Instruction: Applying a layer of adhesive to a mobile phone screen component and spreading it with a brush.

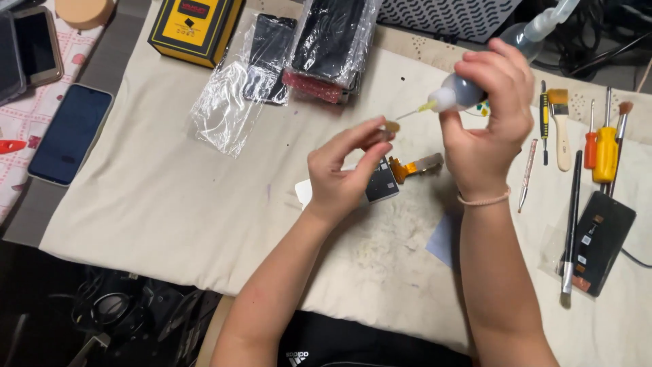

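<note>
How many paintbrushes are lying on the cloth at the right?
3: a flat pale-handled brush near the top, a thin brush beside the screwdrivers, and a long dark brush next to the black panel. Others may be hidden.

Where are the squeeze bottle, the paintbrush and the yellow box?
squeeze bottle (456, 94): head view, on its dark body, held in the right hand (490, 115).
paintbrush (561, 129): head view, on its pale handle.
yellow box (193, 26): head view, on its top face.

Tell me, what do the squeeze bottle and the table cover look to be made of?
Squeeze bottle in the right hand: probably soft translucent plastic, dark contents showing through. Table cover: apparently matte beige woven cloth, creased and stained.
</note>
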